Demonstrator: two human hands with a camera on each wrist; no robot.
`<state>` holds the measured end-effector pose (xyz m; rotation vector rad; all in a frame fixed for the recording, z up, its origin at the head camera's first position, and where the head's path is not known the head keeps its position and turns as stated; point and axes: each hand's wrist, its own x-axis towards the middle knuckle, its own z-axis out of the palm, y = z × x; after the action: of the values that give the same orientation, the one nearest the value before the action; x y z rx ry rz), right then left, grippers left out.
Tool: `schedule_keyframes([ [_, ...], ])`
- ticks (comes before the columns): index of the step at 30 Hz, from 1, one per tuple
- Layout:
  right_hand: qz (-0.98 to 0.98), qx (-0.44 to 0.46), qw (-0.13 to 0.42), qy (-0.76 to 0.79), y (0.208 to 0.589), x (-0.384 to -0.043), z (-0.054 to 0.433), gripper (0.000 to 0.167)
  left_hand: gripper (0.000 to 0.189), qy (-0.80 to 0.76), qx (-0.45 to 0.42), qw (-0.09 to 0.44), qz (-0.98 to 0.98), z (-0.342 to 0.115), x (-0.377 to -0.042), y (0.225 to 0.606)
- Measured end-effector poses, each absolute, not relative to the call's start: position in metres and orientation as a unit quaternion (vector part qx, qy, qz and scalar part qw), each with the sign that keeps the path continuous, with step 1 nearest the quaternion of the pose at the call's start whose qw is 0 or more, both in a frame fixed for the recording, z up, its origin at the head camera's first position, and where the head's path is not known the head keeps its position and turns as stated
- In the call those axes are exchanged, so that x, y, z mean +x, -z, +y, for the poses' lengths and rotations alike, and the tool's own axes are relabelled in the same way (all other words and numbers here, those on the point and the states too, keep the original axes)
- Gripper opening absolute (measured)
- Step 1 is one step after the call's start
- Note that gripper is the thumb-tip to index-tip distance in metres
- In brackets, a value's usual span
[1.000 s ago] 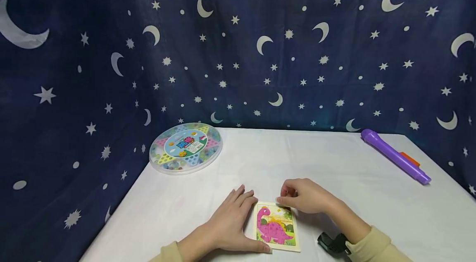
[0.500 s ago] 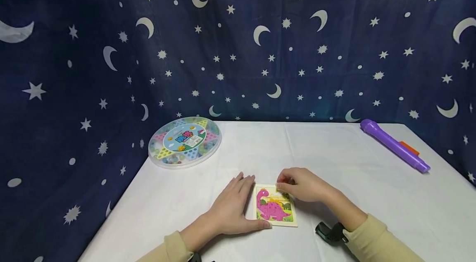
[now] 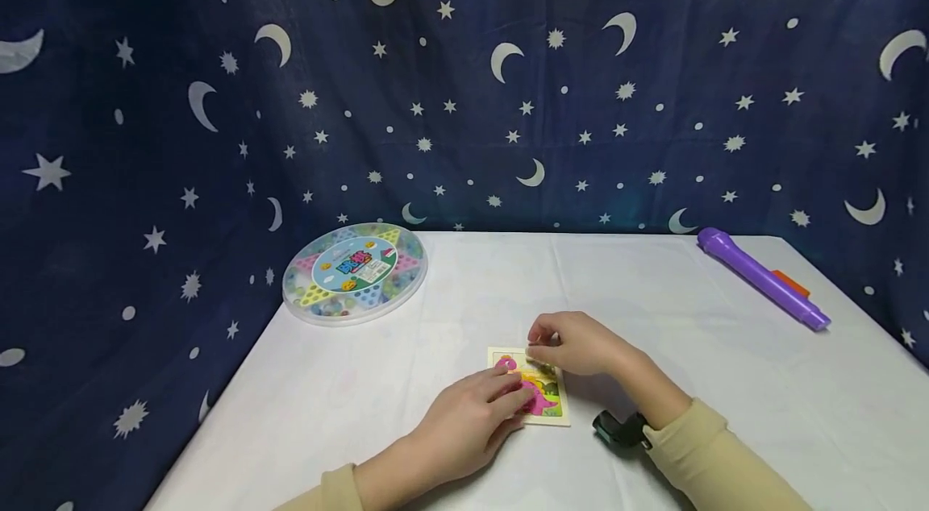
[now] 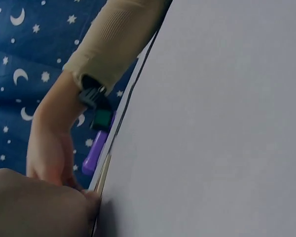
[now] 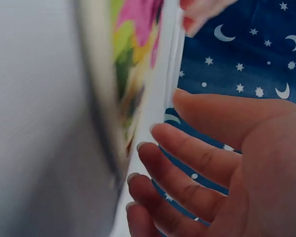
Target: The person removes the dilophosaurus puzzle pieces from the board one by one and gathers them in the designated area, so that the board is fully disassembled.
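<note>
A small square picture puzzle (image 3: 553,398) with a pink dinosaur and a pale frame lies on the white table. My left hand (image 3: 472,422) lies over its left side, fingertips on the picture and covering part of the dinosaur. At the puzzle's top edge is my right hand (image 3: 581,343), its fingers bent and the thumb by the upper corner. In the right wrist view that hand (image 5: 207,163) has loosely curved fingers apart from the thumb, with nothing between them. The puzzle's edge appears in the left wrist view beyond the left hand (image 4: 39,205).
A round clear case of marbles (image 3: 356,273) lies at the back left of the table (image 3: 464,293). At the back right is a purple microphone-shaped toy (image 3: 762,277) beside an orange piece (image 3: 789,284). A dark wrist device (image 3: 620,429) hangs below the right wrist. A starry curtain stands behind.
My left hand has moved from framing the puzzle's left side to lying over the picture, its fingers now on the dinosaur. The right hand stays at the top edge. The head view has tilted.
</note>
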<state>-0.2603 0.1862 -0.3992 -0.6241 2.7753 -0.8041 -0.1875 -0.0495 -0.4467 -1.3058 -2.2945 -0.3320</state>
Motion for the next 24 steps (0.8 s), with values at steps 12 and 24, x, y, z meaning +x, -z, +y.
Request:
schedule_keyframes([
  [12,0.923,-0.248,0.086,0.281,0.398,-0.266,0.162,0.007,0.016,0.106,-0.483,0.24,-0.835,-0.049,-0.187,0.446],
  [24,0.922,-0.273,0.062,0.268,0.407,-0.263,0.152,0.007,0.019,0.123,-0.459,0.221,-0.852,-0.053,-0.184,0.448],
])
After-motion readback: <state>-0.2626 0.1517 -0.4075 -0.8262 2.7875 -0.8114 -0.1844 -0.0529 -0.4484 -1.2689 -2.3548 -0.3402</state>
